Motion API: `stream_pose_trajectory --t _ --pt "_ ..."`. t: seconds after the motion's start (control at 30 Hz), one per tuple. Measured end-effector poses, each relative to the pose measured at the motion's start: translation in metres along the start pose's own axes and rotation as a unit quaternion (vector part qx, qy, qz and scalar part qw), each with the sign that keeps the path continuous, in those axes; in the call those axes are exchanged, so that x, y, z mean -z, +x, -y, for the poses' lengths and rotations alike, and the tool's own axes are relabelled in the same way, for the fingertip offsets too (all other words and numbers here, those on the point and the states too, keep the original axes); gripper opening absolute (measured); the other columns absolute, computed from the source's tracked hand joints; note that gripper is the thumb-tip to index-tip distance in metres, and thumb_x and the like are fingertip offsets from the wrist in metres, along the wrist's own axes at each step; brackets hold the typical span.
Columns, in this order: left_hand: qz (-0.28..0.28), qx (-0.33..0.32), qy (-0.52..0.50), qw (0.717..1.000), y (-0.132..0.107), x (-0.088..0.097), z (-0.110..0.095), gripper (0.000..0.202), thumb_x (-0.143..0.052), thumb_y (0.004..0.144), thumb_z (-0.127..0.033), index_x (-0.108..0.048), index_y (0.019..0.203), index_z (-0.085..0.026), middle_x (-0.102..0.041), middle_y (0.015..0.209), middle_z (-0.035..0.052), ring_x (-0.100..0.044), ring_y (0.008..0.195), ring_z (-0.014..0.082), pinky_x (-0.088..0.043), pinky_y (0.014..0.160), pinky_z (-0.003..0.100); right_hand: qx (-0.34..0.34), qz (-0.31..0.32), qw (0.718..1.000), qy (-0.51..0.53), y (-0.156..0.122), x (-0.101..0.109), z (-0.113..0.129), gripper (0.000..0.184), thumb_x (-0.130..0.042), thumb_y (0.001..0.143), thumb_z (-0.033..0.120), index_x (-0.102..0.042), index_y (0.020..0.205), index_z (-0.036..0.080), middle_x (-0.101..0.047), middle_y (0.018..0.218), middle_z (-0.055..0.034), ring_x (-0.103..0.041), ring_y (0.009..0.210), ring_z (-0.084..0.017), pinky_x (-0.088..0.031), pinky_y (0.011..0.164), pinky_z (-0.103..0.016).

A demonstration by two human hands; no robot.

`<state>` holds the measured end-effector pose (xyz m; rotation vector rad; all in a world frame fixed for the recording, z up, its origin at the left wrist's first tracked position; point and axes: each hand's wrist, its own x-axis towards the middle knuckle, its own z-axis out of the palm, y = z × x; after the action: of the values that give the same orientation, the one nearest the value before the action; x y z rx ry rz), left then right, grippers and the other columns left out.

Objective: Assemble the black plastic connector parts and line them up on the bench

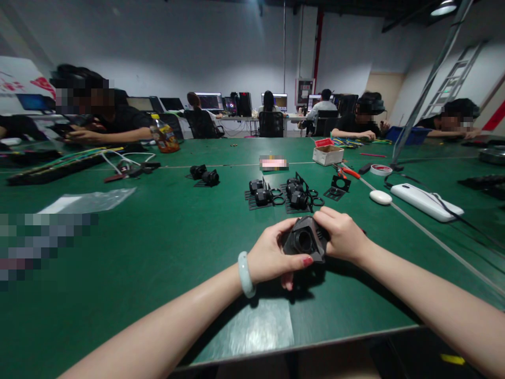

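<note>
Both my hands hold a black plastic housing [304, 240] with a round opening, a little above the green table near its front edge. My left hand [274, 252] wraps its left side, with the thumb along the lower front. On the upper right side, my right hand [340, 231] closes its fingers around the part; the fingertips are partly hidden behind it. Just beyond lie several similar black parts [298, 195] with slotted plates and loose rings. To their right stands a black angled bracket [338, 188] with a round hole.
Red-handled pliers [351, 172], a small box [328, 153], a tape roll [381, 169], a white oval object [381, 197] and a white power bank-like case [426, 201] lie right. More black parts [204, 176], a plastic bag [90, 200] and a bottle [163, 134] stand left. Co-workers sit across the table.
</note>
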<state>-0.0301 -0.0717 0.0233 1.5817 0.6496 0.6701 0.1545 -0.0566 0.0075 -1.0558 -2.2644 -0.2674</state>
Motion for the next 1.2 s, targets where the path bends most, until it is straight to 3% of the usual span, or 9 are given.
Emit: stream_pose_trajectory --t 0.23,0.53,0.63,0.7,0.77,0.9,1.2 --pt "0.018 -0.025 0.065 0.997 0.003 0.003 0.001 0.051 -0.07 0.054 -0.032 -0.042 0.093 -0.014 -0.048 0.07 -0.0017 -0.043 0.047 0.0048 -0.038 0.033 0.013 0.003 0.015 1.0 -0.001 0.0 -0.002 0.002 0.005 -0.045 0.064 0.016 -0.044 0.069 0.017 -0.042 0.065 -0.001 -0.039 0.057 -0.012 -0.028 0.05 -0.02" --pt "0.018 -0.027 0.069 0.997 0.001 0.001 0.001 0.056 -0.066 0.058 -0.032 -0.035 0.102 -0.016 -0.048 0.078 0.0002 -0.045 0.05 0.006 -0.039 0.036 0.015 -0.027 0.018 0.999 -0.007 0.0 0.0 0.007 0.002 -0.044 0.066 0.017 -0.044 0.068 0.018 -0.042 0.065 -0.0005 -0.04 0.058 -0.012 -0.027 0.05 -0.021" --pt "-0.008 -0.069 0.085 0.994 0.0 0.0 0.0 0.062 -0.067 0.057 -0.029 -0.033 0.108 -0.017 -0.049 0.088 0.0031 -0.051 0.065 0.0109 -0.047 0.052 0.022 -0.033 0.015 0.999 -0.002 0.0 0.0 0.009 0.002 -0.044 0.066 0.017 -0.044 0.068 0.018 -0.041 0.065 -0.0002 -0.04 0.058 -0.012 -0.027 0.051 -0.021" --pt "-0.034 -0.102 0.096 0.99 0.0 -0.001 -0.001 0.072 -0.068 0.055 -0.025 -0.029 0.114 -0.017 -0.047 0.098 0.0055 -0.052 0.08 0.0159 -0.047 0.069 0.027 -0.038 0.011 0.999 0.003 0.001 0.001 0.01 0.003 -0.045 0.066 0.017 -0.044 0.068 0.018 -0.041 0.064 0.0 -0.04 0.058 -0.012 -0.027 0.051 -0.021" --pt "-0.044 -0.114 0.099 0.988 0.0 -0.002 -0.002 0.08 -0.068 0.056 -0.024 -0.02 0.12 -0.018 -0.046 0.102 0.0069 -0.051 0.088 0.0186 -0.045 0.076 0.031 -0.045 0.008 0.999 0.008 0.001 0.002 0.012 0.003 -0.045 0.066 0.017 -0.043 0.068 0.018 -0.04 0.064 0.0002 -0.04 0.058 -0.012 -0.027 0.051 -0.02" --pt "-0.037 -0.127 0.093 0.987 -0.001 -0.003 -0.002 0.085 -0.067 0.058 -0.023 -0.01 0.12 -0.021 -0.048 0.094 0.0051 -0.053 0.082 0.0176 -0.046 0.071 0.03 -0.057 0.001 0.998 0.013 0.001 0.004 0.014 0.004 -0.046 0.066 0.016 -0.042 0.066 0.018 -0.039 0.063 0.0006 -0.039 0.057 -0.011 -0.027 0.051 -0.021" --pt "-0.073 -0.166 0.146 0.973 -0.002 -0.005 -0.006 0.078 -0.07 0.055 -0.024 -0.016 0.112 -0.023 -0.047 0.091 0.0031 -0.053 0.077 0.0154 -0.045 0.068 0.028 -0.058 -0.023 0.998 0.007 0.001 0.004 0.016 0.004 -0.045 0.067 0.016 -0.042 0.066 0.018 -0.04 0.064 0.0 -0.039 0.057 -0.012 -0.027 0.051 -0.021"
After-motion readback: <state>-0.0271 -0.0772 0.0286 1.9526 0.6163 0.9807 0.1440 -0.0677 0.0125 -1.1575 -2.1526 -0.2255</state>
